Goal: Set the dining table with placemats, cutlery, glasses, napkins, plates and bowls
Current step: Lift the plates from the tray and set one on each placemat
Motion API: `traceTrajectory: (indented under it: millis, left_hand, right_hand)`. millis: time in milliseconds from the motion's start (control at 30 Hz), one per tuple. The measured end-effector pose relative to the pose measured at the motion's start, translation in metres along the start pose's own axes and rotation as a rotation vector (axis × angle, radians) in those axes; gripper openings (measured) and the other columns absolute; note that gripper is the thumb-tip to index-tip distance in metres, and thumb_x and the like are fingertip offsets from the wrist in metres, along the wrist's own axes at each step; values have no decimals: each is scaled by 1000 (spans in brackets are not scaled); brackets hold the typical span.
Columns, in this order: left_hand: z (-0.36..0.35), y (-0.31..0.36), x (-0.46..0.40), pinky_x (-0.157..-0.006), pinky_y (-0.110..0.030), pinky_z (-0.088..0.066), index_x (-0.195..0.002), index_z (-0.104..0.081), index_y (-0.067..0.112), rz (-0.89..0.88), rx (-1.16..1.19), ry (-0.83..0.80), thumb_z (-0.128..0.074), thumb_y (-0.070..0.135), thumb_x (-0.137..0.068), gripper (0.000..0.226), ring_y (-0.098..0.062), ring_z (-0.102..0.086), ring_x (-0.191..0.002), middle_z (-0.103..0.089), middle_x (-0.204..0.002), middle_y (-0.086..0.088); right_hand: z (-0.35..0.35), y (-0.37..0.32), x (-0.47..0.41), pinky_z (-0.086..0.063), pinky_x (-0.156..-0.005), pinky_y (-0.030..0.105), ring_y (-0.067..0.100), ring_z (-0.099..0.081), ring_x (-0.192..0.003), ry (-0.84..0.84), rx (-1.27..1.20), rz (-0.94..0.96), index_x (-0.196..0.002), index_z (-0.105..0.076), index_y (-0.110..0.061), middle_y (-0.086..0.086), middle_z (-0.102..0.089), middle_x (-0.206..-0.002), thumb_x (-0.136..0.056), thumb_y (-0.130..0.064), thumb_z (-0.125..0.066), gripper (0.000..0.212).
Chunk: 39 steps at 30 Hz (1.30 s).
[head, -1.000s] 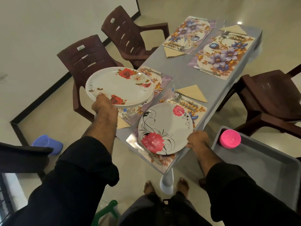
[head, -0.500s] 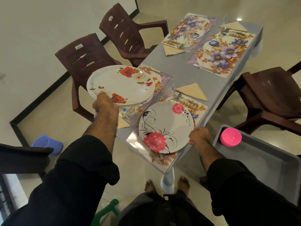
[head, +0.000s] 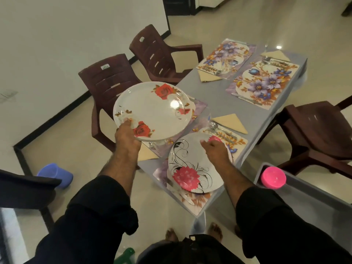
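A person in black sleeves stood at the near end of a grey dining table (head: 224,103), setting places. The left hand (head: 126,136), at 9 o'clock from the table's near corner, gripped a stack of white rose-patterned plates (head: 152,111) by its near rim, thumb on top, holding it above the near-left floral placemat (head: 200,109). At 3 o'clock from that stack, the right hand (head: 214,150) hovered over a plate with a pink flower and black scrolls (head: 190,172), fingers loosely curled and holding nothing; whether they touched the plate could not be told. That plate lay on the near-right placemat (head: 192,204), with a fork and spoon (head: 219,130) at its 1 o'clock beside a folded beige napkin (head: 230,121). Two more placemats (head: 261,86) lay at 12 o'clock. A pink bowl (head: 273,177) sat in a grey tub (head: 314,189) at 3 o'clock; brown plastic chairs (head: 110,82) flanked the table.
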<state>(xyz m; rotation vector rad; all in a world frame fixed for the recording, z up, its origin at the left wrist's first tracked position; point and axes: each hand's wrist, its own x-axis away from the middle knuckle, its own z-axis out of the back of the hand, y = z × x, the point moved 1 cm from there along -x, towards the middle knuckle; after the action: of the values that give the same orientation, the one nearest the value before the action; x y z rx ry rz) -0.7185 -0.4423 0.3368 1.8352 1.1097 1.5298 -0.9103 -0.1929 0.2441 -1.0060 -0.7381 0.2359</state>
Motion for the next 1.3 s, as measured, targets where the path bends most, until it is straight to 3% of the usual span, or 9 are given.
traceTrajectory:
  millis: [200,300,467,667,767,900,1033,1233,1300]
  left_hand:
    - [38,27,-15,-87,-62,-61,-126,-68,11,2,19,-115,-70,35,-101,35,-38,-78,-100,-79,-113,-16]
    - [69,43,-39,-102,-73,-50,-124,-71,11,35,60,-193,-71,39,-99,37,-40,-74,-108,-76,-120,-19]
    - [121,83,-72,-102,-75,-49,-129,-69,11,88,155,-276,-73,37,-99,39,-44,-70,-119,-74,-126,-20]
    - [189,147,-107,-107,-66,-50,-142,-66,19,85,244,-430,-44,78,-97,76,-41,-67,-126,-70,-137,-15]
    - [224,174,-132,-107,-70,-48,-143,-65,22,94,243,-399,-32,87,-93,88,-42,-64,-129,-69,-140,-15]
    - [254,192,-165,-99,-67,-54,-145,-62,18,107,262,-382,-33,79,-100,81,-41,-65,-128,-68,-140,-17]
    - [267,199,-190,-78,-60,-61,-137,-69,14,117,293,-355,-43,70,-103,71,-40,-72,-112,-73,-128,-19]
    - [255,206,-236,-105,-65,-52,-143,-65,10,107,306,-292,-54,53,-105,59,-44,-64,-129,-65,-141,-23]
    - [243,212,-253,-110,-66,-47,-144,-64,10,98,294,-278,-53,52,-105,58,-44,-63,-130,-65,-141,-22]
  right_hand:
    - [-40,-119,12,-49,-54,30,19,-68,-69,-209,-348,131,-110,-72,-19,8,-77,-93,-90,-76,-58,63]
    - [-69,-150,17,-54,-54,35,19,-72,-69,-179,-277,218,-100,-78,-21,2,-80,-87,-89,-65,-69,47]
    - [-139,-188,32,-45,-43,22,16,-72,-66,-133,-184,279,-95,-75,-21,1,-77,-78,-96,-40,-73,19]
    - [-236,-235,46,-66,-74,46,26,-79,-82,-86,-73,273,-92,-75,-23,3,-80,-88,-93,-43,-76,21]
    - [-273,-257,57,-66,-74,48,27,-77,-82,-141,12,265,-109,-72,-14,4,-77,-95,-91,-30,-81,26]
    - [-307,-281,59,-62,-52,31,24,-74,-84,-191,144,264,-113,-58,-19,0,-69,-99,-90,-17,-81,33]
    - [-339,-296,37,-56,-49,26,17,-70,-78,-185,216,273,-114,-66,-16,3,-71,-103,-92,-12,-78,26]
    - [-378,-316,-25,-64,-73,39,25,-74,-92,-168,195,289,-119,-73,-14,5,-76,-105,-93,-17,-75,27]
    - [-388,-328,-48,-62,-73,33,23,-74,-93,-144,213,325,-118,-75,-16,3,-77,-104,-91,-25,-77,28]
